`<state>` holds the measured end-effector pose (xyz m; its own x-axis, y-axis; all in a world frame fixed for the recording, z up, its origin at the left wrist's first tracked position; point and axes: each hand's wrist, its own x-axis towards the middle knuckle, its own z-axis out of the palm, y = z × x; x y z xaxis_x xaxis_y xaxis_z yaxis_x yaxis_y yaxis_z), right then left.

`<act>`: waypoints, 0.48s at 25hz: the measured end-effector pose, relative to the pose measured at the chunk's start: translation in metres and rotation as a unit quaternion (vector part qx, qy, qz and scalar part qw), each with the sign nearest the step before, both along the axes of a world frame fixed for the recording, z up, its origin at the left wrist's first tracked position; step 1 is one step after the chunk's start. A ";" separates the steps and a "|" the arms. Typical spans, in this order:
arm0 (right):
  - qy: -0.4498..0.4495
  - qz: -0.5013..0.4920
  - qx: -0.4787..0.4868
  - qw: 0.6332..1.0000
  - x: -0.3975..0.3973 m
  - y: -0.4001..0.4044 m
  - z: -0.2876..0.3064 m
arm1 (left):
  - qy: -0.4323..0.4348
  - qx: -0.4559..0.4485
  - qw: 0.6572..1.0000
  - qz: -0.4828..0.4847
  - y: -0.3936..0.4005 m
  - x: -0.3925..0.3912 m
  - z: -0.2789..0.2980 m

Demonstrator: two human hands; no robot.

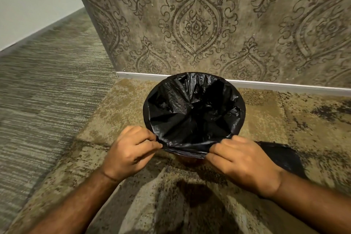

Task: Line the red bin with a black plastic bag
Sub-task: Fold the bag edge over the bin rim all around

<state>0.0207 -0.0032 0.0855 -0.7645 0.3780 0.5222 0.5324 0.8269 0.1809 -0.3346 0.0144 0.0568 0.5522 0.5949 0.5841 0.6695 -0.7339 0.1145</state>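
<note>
A black plastic bag [193, 108] lies spread open inside the round bin, its edge folded over the rim all around. Of the red bin [190, 160] only a dark reddish patch shows under the bag's near fold. My left hand [129, 150] pinches the bag's near edge at the left. My right hand [241, 163] pinches the same edge at the right. Both hands hold the fold stretched between them, just outside the near rim.
The bin stands on a mottled tan carpet against a patterned wall [209, 24] with a white baseboard [275, 84]. Another black piece of plastic [281, 156] lies on the carpet behind my right wrist. Striped grey carpet [47, 74] runs to the left.
</note>
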 end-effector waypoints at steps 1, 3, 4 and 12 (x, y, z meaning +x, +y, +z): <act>-0.016 0.008 0.004 1.000 0.000 -0.002 -0.004 | 0.008 -0.010 1.000 -0.002 -0.002 0.000 -0.003; -0.052 0.009 -0.010 0.999 -0.001 -0.004 -0.011 | 0.006 -0.048 0.999 -0.003 -0.005 0.001 -0.011; -0.067 0.006 -0.018 0.998 -0.001 -0.005 -0.013 | -0.012 -0.078 0.997 0.003 -0.006 0.002 -0.015; 0.333 -0.211 -0.268 0.879 0.044 0.029 -0.010 | -0.518 -0.428 0.700 0.241 0.057 -0.002 0.012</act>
<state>0.0642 0.0262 0.0752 -0.0887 0.8833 0.4604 0.6524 0.4008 -0.6432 -0.3365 0.0712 0.0685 -0.2888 0.9436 -0.1616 0.0478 0.1828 0.9820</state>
